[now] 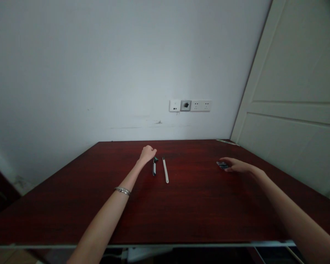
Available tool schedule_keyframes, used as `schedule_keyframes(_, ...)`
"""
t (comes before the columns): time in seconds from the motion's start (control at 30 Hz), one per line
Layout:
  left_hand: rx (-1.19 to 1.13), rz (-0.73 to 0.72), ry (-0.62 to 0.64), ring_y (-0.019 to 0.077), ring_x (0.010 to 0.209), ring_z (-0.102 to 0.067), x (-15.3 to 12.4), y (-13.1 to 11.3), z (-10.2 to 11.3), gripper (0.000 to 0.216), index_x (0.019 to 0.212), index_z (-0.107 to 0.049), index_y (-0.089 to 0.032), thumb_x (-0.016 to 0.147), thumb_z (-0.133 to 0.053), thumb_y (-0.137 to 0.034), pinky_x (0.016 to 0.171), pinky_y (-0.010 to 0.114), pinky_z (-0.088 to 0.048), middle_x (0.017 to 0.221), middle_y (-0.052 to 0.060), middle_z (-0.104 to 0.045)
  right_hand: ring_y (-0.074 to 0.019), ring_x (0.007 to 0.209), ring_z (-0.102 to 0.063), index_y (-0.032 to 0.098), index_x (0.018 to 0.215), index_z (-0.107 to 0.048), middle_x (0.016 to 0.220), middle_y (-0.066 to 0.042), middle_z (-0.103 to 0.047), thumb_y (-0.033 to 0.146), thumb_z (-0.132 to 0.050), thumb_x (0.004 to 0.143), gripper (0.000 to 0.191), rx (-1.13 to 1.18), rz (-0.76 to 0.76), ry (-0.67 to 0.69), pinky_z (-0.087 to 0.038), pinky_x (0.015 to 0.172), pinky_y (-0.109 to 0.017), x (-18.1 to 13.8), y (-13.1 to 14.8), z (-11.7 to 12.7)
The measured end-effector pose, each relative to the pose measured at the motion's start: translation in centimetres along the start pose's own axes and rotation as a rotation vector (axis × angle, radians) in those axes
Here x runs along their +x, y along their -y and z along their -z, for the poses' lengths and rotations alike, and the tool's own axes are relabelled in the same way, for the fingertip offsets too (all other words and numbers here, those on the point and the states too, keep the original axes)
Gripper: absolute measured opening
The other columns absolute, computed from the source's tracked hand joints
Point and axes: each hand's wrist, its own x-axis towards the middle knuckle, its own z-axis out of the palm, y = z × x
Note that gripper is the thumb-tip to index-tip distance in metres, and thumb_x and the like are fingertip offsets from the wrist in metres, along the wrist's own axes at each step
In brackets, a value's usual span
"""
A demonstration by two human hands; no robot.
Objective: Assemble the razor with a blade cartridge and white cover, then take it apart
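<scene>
My left hand [147, 153] reaches far out over a dark red wooden table [71, 205]. Its fingers are curled at the top end of a dark razor-like tool [154, 167] lying on the table; whether they grip it I cannot tell. A white stick-like tool [165, 170] lies just right of the dark one, untouched. My right hand [235, 165] rests on the table at the right, with its fingers on a small dark packet [222, 165]. A metal bracelet [122, 190] is on my left wrist.
A white wall stands behind the table, with a row of sockets [190, 105] above the far edge. A pale door [294, 110] runs along the table's right side. The table's near edge has a light metal strip [181, 244].
</scene>
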Motion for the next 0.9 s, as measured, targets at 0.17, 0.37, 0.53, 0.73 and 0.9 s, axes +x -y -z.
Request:
schedule_keyframes(0.17, -0.071, 0.06, 0.01, 0.0159, 0.063, -0.06, -0.5, 2.0, -1.2, 0.03, 0.056, -0.063, -0.014, 0.076, -0.045, -0.027, 0.06, 0.021, -0.04, 0.06, 0.007, -0.064, -0.0206, 0.11, -0.052, 0.012, 0.116, -0.053, 0.119, -0.012, -0.057, 0.017, -0.056, 0.064, 0.052, 0.099, 0.037, 0.007, -0.038, 0.092, -0.027, 0.4, -0.7, -0.3)
schedule_keyframes(0.37, -0.088, 0.105, 0.006, 0.0156, 0.063, -0.06, -0.2, 3.4, -1.8, 0.029, 0.056, -0.063, -0.012, 0.075, -0.046, -0.027, 0.06, 0.022, -0.04, 0.06, 0.009, -0.064, -0.0246, 0.102, -0.057, 0.015, 0.106, -0.058, 0.112, -0.012, -0.061, 0.031, -0.061, 0.063, 0.046, 0.094, 0.066, -0.094, -0.041, 0.09, -0.032, 1.4, -1.7, -0.9)
schedule_keyframes(0.53, -0.119, 0.118, 0.041, 0.0135, 0.057, -0.058, -0.4, 3.9, -1.8, 0.028, 0.057, -0.064, -0.012, 0.075, -0.047, -0.025, 0.056, 0.021, -0.04, 0.057, 0.007, -0.063, -0.0248, 0.099, -0.058, 0.018, 0.107, -0.057, 0.109, -0.012, -0.062, 0.037, -0.058, 0.069, 0.043, 0.02, 0.14, -0.216, -0.044, 0.087, -0.034, 3.0, 2.0, -2.3)
schedule_keyframes(0.73, -0.149, 0.113, 0.128, 0.0125, 0.055, -0.057, -1.5, 3.7, -1.3, 0.027, 0.056, -0.064, -0.012, 0.073, -0.055, -0.031, 0.054, 0.02, -0.039, 0.058, 0.007, -0.064, -0.0222, 0.095, -0.059, 0.017, 0.109, -0.054, 0.107, -0.011, -0.063, 0.032, -0.061, 0.071, 0.041, 0.023, 0.339, -0.179, -0.043, 0.085, -0.034, 5.8, 10.4, -4.6)
schedule_keyframes(0.9, -0.129, 0.13, 0.156, 0.015, 0.063, -0.06, -2.0, 3.3, -0.9, 0.023, 0.058, -0.065, -0.013, 0.067, -0.063, -0.034, 0.056, 0.021, -0.04, 0.06, 0.007, -0.064, -0.0216, 0.096, -0.059, 0.018, 0.106, -0.055, 0.106, -0.01, -0.063, 0.028, -0.068, 0.065, 0.045, 0.141, 0.438, -0.105, -0.043, 0.086, -0.035, 7.7, 15.1, -7.0)
